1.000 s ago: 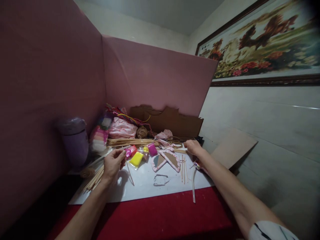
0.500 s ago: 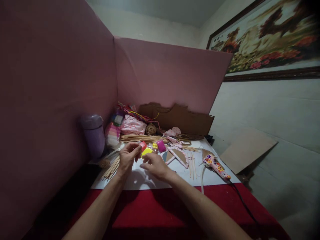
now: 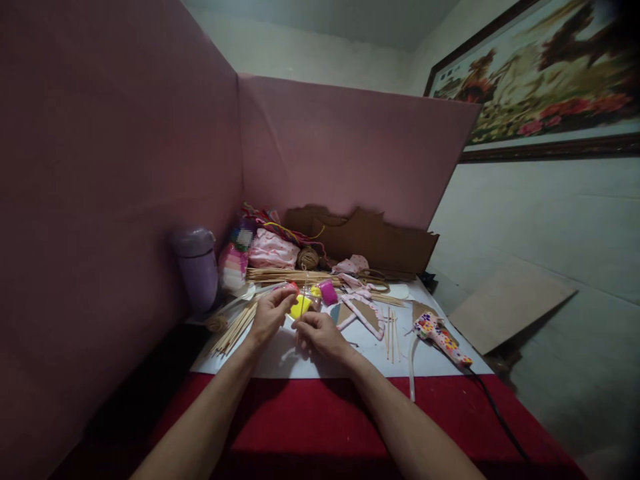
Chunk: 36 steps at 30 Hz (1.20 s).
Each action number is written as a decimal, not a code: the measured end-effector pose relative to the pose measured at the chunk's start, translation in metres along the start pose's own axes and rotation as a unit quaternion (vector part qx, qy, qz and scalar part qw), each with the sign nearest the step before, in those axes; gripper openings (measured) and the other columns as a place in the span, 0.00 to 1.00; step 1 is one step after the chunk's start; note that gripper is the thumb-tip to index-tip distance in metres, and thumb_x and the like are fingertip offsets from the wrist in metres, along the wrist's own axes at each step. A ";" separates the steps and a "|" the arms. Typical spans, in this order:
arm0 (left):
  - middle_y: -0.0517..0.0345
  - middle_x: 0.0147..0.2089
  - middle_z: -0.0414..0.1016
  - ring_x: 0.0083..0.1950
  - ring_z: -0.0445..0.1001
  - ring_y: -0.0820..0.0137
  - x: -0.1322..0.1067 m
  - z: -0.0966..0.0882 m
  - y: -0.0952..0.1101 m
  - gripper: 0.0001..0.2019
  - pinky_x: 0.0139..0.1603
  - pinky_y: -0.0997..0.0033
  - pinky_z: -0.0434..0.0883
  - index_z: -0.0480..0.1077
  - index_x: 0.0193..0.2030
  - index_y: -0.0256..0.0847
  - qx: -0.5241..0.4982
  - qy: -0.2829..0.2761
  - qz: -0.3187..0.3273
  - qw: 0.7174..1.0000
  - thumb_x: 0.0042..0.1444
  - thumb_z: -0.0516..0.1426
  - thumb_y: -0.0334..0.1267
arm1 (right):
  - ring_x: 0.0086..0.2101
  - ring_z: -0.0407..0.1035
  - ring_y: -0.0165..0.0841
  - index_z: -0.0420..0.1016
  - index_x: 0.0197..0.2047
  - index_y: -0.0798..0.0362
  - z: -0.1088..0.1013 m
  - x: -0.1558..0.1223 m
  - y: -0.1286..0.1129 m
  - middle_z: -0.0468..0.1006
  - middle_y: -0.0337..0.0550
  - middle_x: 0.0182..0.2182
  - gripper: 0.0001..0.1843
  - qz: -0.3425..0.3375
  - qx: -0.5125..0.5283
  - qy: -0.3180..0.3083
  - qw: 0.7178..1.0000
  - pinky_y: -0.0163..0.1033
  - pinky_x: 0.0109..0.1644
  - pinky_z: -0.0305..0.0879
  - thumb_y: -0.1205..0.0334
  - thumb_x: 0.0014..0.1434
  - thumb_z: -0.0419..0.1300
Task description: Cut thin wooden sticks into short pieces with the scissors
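Over the white sheet (image 3: 270, 363), my right hand (image 3: 323, 333) pinches the lower end of a thin brownish stick-like piece (image 3: 303, 297), which stands nearly upright with a small pale curl at its top. Just to the left, my left hand (image 3: 270, 317) has thumb and fingertips drawn together. Whether anything is between them is too small to tell. Behind the fingers lie a yellow packet (image 3: 301, 306), a red one (image 3: 293, 287) and a magenta one (image 3: 329, 292). Right of my right hand is a piece of cardboard edged with pink fabric (image 3: 367, 317).
Bamboo sticks (image 3: 235, 330) lie at the left and more along the back. A flowered glue gun (image 3: 443, 338) with a black cord rests at the right. A purple lidded container (image 3: 197, 270) stands far left. Brown cardboard (image 3: 365, 240) and a twine ball (image 3: 307, 258) are behind.
The stick-like piece now stands upright in my right hand, where before both hands met around it lower down. My hands have drawn slightly apart. The view has shifted a little left.
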State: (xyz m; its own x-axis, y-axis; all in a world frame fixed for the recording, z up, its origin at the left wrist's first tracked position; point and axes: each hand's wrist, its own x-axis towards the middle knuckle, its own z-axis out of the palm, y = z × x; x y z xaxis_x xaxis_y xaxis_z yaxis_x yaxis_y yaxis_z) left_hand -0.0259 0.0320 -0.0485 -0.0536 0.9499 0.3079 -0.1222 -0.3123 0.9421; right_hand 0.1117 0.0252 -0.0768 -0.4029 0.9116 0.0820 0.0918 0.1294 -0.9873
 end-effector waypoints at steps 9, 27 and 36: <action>0.64 0.16 0.63 0.14 0.58 0.81 0.001 -0.004 -0.009 0.17 0.15 0.79 0.57 0.68 0.23 0.34 -0.112 -0.030 -0.126 0.985 0.36 0.66 0.46 | 0.16 0.66 0.26 0.67 0.32 0.57 -0.003 -0.001 -0.002 0.77 0.44 0.22 0.23 0.028 0.198 -0.119 0.973 0.27 0.14 0.55 0.42 0.50 0.58; 0.68 0.15 0.64 0.12 0.58 0.82 0.001 -0.003 -0.012 0.21 0.12 0.82 0.51 0.61 0.23 0.37 -0.132 0.008 -0.084 0.988 0.36 0.67 0.47 | 0.11 0.50 0.18 0.72 0.28 0.58 0.004 -0.006 -0.007 0.71 0.35 0.14 0.18 0.016 0.114 -0.019 0.993 0.26 0.14 0.41 0.50 0.46 0.65; 0.70 0.12 0.60 0.10 0.53 0.84 0.004 0.001 -0.015 0.21 0.10 0.83 0.47 0.59 0.20 0.38 -0.114 0.013 -0.027 0.993 0.35 0.67 0.47 | 0.10 0.49 0.19 0.71 0.24 0.58 0.007 -0.009 -0.008 0.68 0.34 0.12 0.14 0.011 0.062 0.032 0.997 0.27 0.13 0.41 0.54 0.47 0.62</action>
State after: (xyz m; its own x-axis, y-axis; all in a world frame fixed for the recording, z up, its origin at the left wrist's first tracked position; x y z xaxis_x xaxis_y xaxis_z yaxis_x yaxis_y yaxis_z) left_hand -0.0232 0.0408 -0.0609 -0.0658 0.9656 0.2514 -0.3467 -0.2584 0.9017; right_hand 0.1078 0.0128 -0.0705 -0.3428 0.9371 0.0656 -0.0159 0.0641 -0.9978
